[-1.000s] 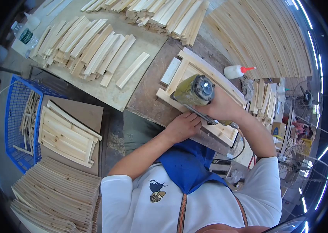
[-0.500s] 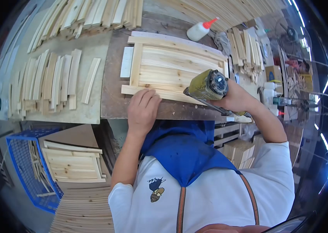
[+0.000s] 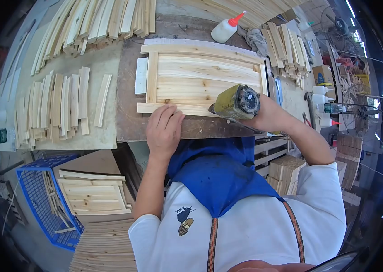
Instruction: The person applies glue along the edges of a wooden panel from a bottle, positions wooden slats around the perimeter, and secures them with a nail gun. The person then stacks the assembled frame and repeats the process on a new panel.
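A framed wooden panel [image 3: 196, 75] lies flat on the brown workbench [image 3: 130, 124]. Along its near edge runs a pale wood rail [image 3: 148, 108]. My left hand [image 3: 164, 129] rests on this rail toward its left end, fingers bent over it and pressed together. My right hand [image 3: 268, 117] is wrapped round the handle of a worn olive-yellow nail gun [image 3: 232, 104], mostly hidden behind the tool's body. The gun's nose is at the near rail, right of my left hand; I cannot tell if it touches. A white strip [image 3: 141, 75] lies beside the panel's left end.
Wood strips [image 3: 60, 102] line the left table, with more stacks [image 3: 286, 47] at the back right. A glue bottle [image 3: 224, 31] with a red tip stands behind the panel, beside a grey rag [image 3: 255, 41]. Below left are a blue crate [image 3: 46, 199] and another panel [image 3: 92, 195].
The nail gun in my right hand has moved left and slightly down along the near rail. My left hand stays on the rail. The whole view has shifted a little.
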The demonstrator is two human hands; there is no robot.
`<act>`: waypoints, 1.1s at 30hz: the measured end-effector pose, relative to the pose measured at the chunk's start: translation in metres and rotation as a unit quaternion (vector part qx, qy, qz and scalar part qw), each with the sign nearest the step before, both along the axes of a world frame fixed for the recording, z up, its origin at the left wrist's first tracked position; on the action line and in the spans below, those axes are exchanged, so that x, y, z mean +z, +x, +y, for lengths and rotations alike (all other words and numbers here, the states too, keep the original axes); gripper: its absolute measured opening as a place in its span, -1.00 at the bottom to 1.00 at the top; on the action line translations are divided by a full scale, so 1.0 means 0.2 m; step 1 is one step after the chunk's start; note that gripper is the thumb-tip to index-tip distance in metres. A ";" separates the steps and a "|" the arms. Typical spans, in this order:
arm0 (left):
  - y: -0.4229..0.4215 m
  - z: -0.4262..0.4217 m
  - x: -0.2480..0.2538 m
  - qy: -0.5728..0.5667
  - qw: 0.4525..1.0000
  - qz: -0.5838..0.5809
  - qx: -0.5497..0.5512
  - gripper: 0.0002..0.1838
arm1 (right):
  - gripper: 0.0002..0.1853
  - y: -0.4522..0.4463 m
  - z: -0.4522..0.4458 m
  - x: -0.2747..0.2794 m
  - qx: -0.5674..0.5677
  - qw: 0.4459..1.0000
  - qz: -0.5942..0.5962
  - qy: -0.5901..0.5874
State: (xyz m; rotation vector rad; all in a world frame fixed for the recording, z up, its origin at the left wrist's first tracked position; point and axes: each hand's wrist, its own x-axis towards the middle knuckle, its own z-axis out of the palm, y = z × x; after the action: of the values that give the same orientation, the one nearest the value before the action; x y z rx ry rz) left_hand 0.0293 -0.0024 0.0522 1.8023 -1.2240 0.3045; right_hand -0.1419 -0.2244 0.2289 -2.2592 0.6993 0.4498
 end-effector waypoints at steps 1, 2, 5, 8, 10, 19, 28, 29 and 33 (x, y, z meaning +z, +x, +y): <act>0.00 0.00 0.00 0.002 1.000 -0.001 0.000 -0.81 | -0.50 0.00 0.00 0.00 0.002 1.000 0.019 -0.004; 0.00 0.00 -0.01 0.003 1.000 -0.003 0.004 -0.81 | -0.50 0.00 0.00 -0.01 0.001 1.000 0.018 -0.002; 0.00 -0.01 -0.01 0.003 1.000 -0.008 0.003 -0.81 | -0.60 -0.04 0.00 -0.06 0.000 0.998 -0.069 -0.010; 0.00 0.00 0.00 0.008 1.000 -0.004 0.009 -0.82 | -0.61 -0.12 -0.03 -0.08 -0.033 0.997 -0.068 0.005; 0.00 0.01 0.00 0.011 1.000 -0.006 0.007 -0.82 | -0.62 -0.18 -0.06 -0.07 -0.052 0.996 -0.067 0.013; -0.01 0.00 0.00 0.025 0.999 -0.023 0.011 -0.82 | -0.62 -0.45 -0.14 -0.03 -0.084 0.994 -0.070 0.006; -0.01 0.00 0.00 0.031 0.999 -0.038 0.015 -0.81 | -0.61 -0.47 -0.16 -0.05 -0.063 0.995 -0.075 0.003; -0.01 0.00 0.00 0.032 0.999 -0.040 0.014 -0.81 | -0.61 -0.48 -0.16 -0.05 -0.053 0.996 -0.069 -0.001; -0.01 -0.01 0.01 0.032 0.999 -0.037 0.006 -0.80 | -0.59 -0.50 -0.16 -0.07 -0.087 0.989 -0.116 0.020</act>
State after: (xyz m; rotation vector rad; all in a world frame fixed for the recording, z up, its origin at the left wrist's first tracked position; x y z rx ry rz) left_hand 0.0277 -0.0035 0.0541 1.8687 -1.2876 0.3443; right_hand -0.2416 -0.2567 0.2153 -2.1470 0.7506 0.1143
